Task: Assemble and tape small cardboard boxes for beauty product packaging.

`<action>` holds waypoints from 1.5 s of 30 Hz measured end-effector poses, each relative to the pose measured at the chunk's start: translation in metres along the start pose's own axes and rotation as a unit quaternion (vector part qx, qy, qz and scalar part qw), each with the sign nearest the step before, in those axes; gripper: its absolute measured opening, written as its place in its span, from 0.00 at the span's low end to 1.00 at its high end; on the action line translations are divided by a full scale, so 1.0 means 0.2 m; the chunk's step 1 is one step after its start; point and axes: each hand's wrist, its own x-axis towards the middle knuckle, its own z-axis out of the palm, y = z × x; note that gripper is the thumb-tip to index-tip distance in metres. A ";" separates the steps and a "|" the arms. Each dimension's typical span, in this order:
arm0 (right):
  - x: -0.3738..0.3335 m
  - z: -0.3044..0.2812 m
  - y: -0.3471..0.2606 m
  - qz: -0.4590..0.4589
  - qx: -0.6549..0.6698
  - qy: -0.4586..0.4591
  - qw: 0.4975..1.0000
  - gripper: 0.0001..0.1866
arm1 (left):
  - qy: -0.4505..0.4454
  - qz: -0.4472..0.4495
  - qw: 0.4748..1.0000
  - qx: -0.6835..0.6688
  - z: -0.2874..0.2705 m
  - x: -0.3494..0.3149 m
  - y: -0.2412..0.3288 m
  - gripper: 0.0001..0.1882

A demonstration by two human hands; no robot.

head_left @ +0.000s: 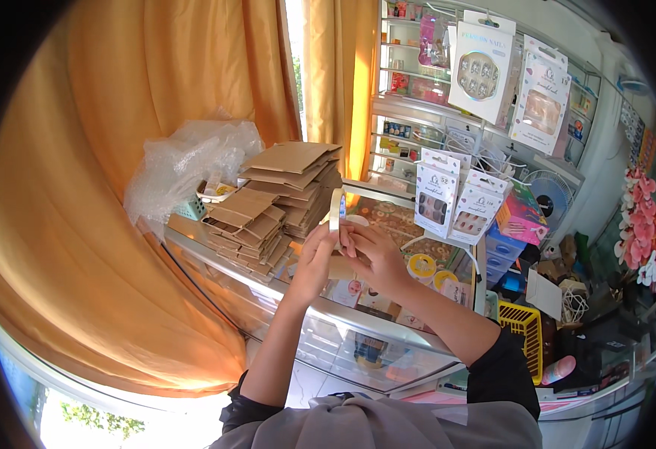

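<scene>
Cream-coloured tape roll [336,209] stands on edge between both hands above the glass tabletop [268,288], seen nearly edge-on, its hole axis running left to right. Left hand [317,258] and right hand [373,254] pinch it from below. Flattened cardboard boxes [275,198] lie stacked just left.

Person, seen from above. Black sleeves [502,368] pushed up past both elbows, forearms bare. Grey cloth garment [388,423] at lower centre of frame. No rings, watch or bracelets visible.
</scene>
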 end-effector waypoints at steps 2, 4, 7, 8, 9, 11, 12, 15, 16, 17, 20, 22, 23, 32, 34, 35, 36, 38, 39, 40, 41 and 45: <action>0.00 0.02 -0.01 0.000 0.001 0.012 1.000 0.16 | -0.007 0.016 0.998 0.059 -0.01 0.00 -0.01 0.14; 0.00 0.04 -0.01 0.002 0.000 0.024 1.000 0.17 | 0.029 0.023 0.996 0.083 0.02 -0.02 -0.02 0.14; -0.01 0.05 0.01 -0.016 -0.001 0.052 0.999 0.15 | 0.034 0.036 0.992 0.116 0.03 -0.02 0.03 0.13; -0.02 0.05 0.02 -0.003 0.008 0.048 0.999 0.16 | 0.003 0.042 0.991 0.126 0.03 -0.02 0.04 0.13; -0.03 0.06 0.03 0.009 0.018 0.043 0.999 0.16 | 0.005 0.042 0.991 0.126 0.03 -0.02 0.04 0.13; -0.02 0.06 0.04 0.002 0.018 0.040 0.999 0.16 | 0.029 0.016 0.994 0.106 0.04 -0.02 0.04 0.14; -0.02 0.06 0.04 -0.004 0.018 0.038 0.999 0.15 | 0.030 0.015 0.994 0.107 0.02 -0.02 0.03 0.14; -0.01 0.05 0.03 -0.009 -0.001 0.023 1.000 0.14 | 0.022 0.022 0.993 0.113 0.00 -0.01 0.00 0.16; -0.01 0.05 0.03 -0.008 -0.002 0.024 1.000 0.14 | 0.043 0.002 0.993 0.110 0.01 -0.01 -0.01 0.17; -0.02 0.05 0.04 -0.011 -0.008 0.024 1.000 0.13 | 0.064 -0.018 0.992 0.106 0.02 -0.01 -0.01 0.17; -0.01 0.04 0.04 -0.015 -0.010 0.027 0.999 0.12 | 0.044 -0.008 0.993 0.109 0.01 -0.01 0.00 0.16; -0.01 0.04 0.04 -0.016 -0.007 0.029 0.999 0.12 | 0.026 -0.008 0.996 0.080 0.01 -0.01 0.01 0.16; -0.01 0.04 0.04 -0.010 -0.006 0.027 1.000 0.11 | 0.008 -0.008 0.999 0.051 0.01 -0.01 0.01 0.16; 0.00 0.04 0.02 -0.007 0.004 0.027 1.000 0.11 | 0.024 0.013 0.994 0.107 -0.01 0.00 -0.04 0.17; -0.01 0.03 0.02 -0.009 -0.001 0.027 1.000 0.11 | 0.013 0.007 0.995 0.101 -0.02 0.00 -0.03 0.16; -0.01 0.03 0.03 -0.009 -0.004 0.023 1.000 0.12 | 0.003 0.001 0.995 0.096 -0.02 -0.01 -0.03 0.16; -0.01 0.03 0.02 -0.010 -0.005 0.018 1.000 0.13 | 0.004 0.001 0.995 0.096 -0.01 0.00 -0.01 0.16; -0.01 0.03 -0.01 0.009 0.004 0.021 1.000 0.13 | -0.020 0.021 0.996 0.085 0.00 0.00 0.03 0.16; -0.01 0.03 -0.02 0.028 0.010 0.024 0.999 0.14 | -0.020 0.021 0.996 0.085 0.00 -0.01 0.03 0.16; -0.01 0.04 -0.01 0.028 0.011 0.024 0.999 0.14 | -0.025 0.034 0.992 0.122 0.00 -0.01 0.04 0.15; -0.02 0.04 -0.01 0.025 0.004 0.028 0.999 0.14 | -0.029 0.048 0.986 0.158 0.01 -0.01 0.05 0.14; -0.03 0.05 0.03 0.008 0.003 0.052 0.999 0.11 | -0.018 0.083 0.972 0.217 0.04 -0.03 0.06 0.14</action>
